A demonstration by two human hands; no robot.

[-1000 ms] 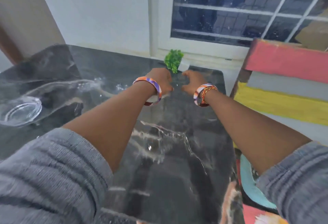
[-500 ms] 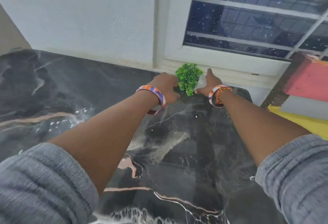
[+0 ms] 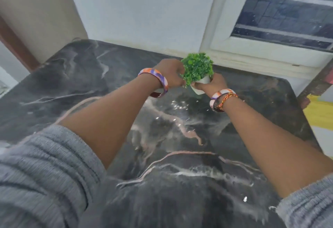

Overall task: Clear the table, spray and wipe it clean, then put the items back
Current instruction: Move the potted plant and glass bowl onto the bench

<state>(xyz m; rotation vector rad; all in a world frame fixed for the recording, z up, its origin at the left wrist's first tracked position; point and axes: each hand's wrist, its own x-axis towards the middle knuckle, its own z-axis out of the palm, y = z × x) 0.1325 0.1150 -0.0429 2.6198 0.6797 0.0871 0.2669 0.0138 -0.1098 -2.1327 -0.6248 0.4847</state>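
A small green potted plant (image 3: 197,68) in a white pot sits tilted between both my hands, lifted just above the far part of the black marble table (image 3: 180,155). My left hand (image 3: 170,72) grips the leaves and pot from the left side. My right hand (image 3: 214,83) cups the white pot from below and the right. Both wrists wear striped bangles. The pot's lower half is partly hidden by my right hand's fingers.
A white wall and a window frame (image 3: 261,47) run along the table's far edge. A painted chair with a yellow slat (image 3: 320,112) stands at the right side. The glossy tabletop shows white and pink veins and glare spots.
Both hands have closed on the plant and lifted it toward me off the far edge. The pot is now tilted and higher than before. My view has shifted left.
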